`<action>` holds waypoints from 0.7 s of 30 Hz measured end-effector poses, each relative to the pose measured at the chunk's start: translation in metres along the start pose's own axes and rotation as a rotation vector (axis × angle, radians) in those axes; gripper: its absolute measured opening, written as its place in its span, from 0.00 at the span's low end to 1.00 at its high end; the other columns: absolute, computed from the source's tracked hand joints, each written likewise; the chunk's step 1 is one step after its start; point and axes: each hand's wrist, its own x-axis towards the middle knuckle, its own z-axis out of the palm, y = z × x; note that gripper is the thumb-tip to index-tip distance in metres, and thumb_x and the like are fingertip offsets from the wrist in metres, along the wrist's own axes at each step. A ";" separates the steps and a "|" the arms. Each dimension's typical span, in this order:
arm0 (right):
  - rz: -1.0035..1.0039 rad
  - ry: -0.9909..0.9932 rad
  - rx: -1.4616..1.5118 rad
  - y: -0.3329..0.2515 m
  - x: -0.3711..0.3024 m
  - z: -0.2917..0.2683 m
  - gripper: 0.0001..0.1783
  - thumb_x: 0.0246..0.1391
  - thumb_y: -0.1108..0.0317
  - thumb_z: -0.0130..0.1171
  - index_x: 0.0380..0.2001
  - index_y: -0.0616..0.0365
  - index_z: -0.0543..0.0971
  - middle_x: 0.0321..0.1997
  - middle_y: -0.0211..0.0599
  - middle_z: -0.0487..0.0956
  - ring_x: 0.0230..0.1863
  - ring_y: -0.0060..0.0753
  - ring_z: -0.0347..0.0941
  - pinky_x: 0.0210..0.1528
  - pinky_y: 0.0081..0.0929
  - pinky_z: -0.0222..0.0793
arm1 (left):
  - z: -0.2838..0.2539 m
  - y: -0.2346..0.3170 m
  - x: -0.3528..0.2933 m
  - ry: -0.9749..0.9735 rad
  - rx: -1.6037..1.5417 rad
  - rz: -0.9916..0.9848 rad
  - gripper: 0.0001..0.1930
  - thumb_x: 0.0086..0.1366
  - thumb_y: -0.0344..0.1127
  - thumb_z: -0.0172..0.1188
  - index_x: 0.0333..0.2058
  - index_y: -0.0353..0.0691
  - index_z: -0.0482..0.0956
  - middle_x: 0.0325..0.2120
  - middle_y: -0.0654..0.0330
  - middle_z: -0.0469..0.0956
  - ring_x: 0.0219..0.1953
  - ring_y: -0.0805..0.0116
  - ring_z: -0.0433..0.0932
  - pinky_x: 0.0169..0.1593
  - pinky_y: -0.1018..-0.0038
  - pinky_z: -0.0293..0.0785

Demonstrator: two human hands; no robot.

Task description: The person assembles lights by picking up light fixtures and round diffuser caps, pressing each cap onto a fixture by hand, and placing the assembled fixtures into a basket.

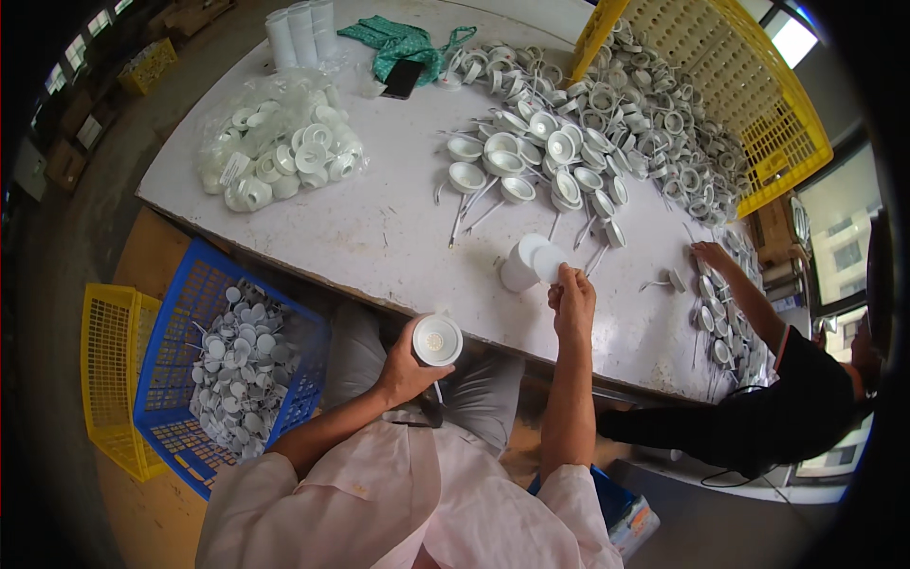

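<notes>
My left hand (400, 372) is closed around a round white downlight (437, 339) just off the table's near edge. Its open face is turned up, with a ring of small yellowish dots in the middle, and a short white cable hangs below. Over the table, my right hand (574, 305) pinches a thin white disc (547, 265) by its edge. That disc overlaps a white stack of discs (515, 269) standing on the tabletop; whether they touch I cannot tell. Beyond the stack lie many white downlights (518, 190) with cables, some face up.
A yellow crate (806, 123) lies tipped at the back right, white rings spilling out. A clear bag (284, 142) of white cups, a phone (403, 80) and green cloth (393, 43) are on the table (379, 228). At left stands a blue crate (156, 408) of finished-looking lamps. A co-worker (768, 417) reaches in from the right.
</notes>
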 end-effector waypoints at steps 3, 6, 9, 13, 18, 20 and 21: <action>0.048 0.012 0.205 -0.009 -0.025 -0.003 0.12 0.60 0.62 0.55 0.27 0.57 0.72 0.19 0.28 0.71 0.16 0.17 0.63 0.18 0.14 0.58 | -0.001 -0.001 0.003 -0.021 -0.013 0.013 0.41 0.48 0.21 0.68 0.59 0.35 0.55 0.47 0.54 0.71 0.47 0.67 0.75 0.51 0.72 0.73; 0.057 -0.037 0.333 0.000 -0.046 -0.010 0.10 0.60 0.64 0.54 0.32 0.60 0.74 0.22 0.30 0.74 0.19 0.20 0.71 0.20 0.15 0.65 | -0.002 0.000 0.008 -0.050 -0.059 -0.011 0.39 0.50 0.18 0.65 0.59 0.36 0.54 0.47 0.53 0.71 0.43 0.66 0.78 0.45 0.72 0.78; 0.074 -0.056 0.424 -0.001 -0.068 0.000 0.06 0.59 0.71 0.53 0.34 0.64 0.74 0.21 0.30 0.74 0.20 0.23 0.73 0.23 0.16 0.71 | -0.001 0.005 0.015 -0.067 -0.009 0.013 0.39 0.50 0.18 0.65 0.59 0.36 0.54 0.46 0.54 0.71 0.44 0.66 0.78 0.45 0.72 0.78; 0.136 -0.033 0.427 0.003 -0.082 0.005 0.04 0.56 0.75 0.53 0.34 0.64 0.74 0.21 0.29 0.73 0.22 0.25 0.75 0.24 0.17 0.74 | 0.003 0.014 0.022 -0.120 -0.019 0.021 0.39 0.51 0.18 0.64 0.59 0.36 0.54 0.46 0.55 0.72 0.43 0.67 0.78 0.45 0.72 0.78; 0.153 -0.050 0.437 0.015 -0.088 0.003 0.04 0.57 0.74 0.53 0.35 0.62 0.75 0.21 0.30 0.74 0.23 0.24 0.75 0.25 0.18 0.74 | 0.008 0.024 0.026 -0.118 -0.146 -0.063 0.42 0.43 0.26 0.71 0.58 0.36 0.59 0.50 0.54 0.71 0.54 0.64 0.70 0.57 0.70 0.66; 0.151 -0.063 0.438 0.021 -0.096 0.006 0.05 0.57 0.74 0.52 0.36 0.64 0.75 0.22 0.29 0.74 0.24 0.25 0.75 0.26 0.19 0.74 | 0.007 0.023 0.026 -0.179 -0.241 -0.111 0.43 0.44 0.26 0.72 0.58 0.35 0.58 0.50 0.54 0.70 0.54 0.65 0.69 0.57 0.69 0.66; -0.047 -0.038 0.226 0.025 -0.102 0.009 0.05 0.56 0.75 0.54 0.37 0.62 0.76 0.24 0.33 0.76 0.25 0.27 0.76 0.27 0.21 0.74 | 0.007 0.024 0.027 -0.173 -0.238 -0.114 0.43 0.44 0.26 0.72 0.58 0.35 0.58 0.50 0.54 0.70 0.54 0.65 0.69 0.57 0.69 0.66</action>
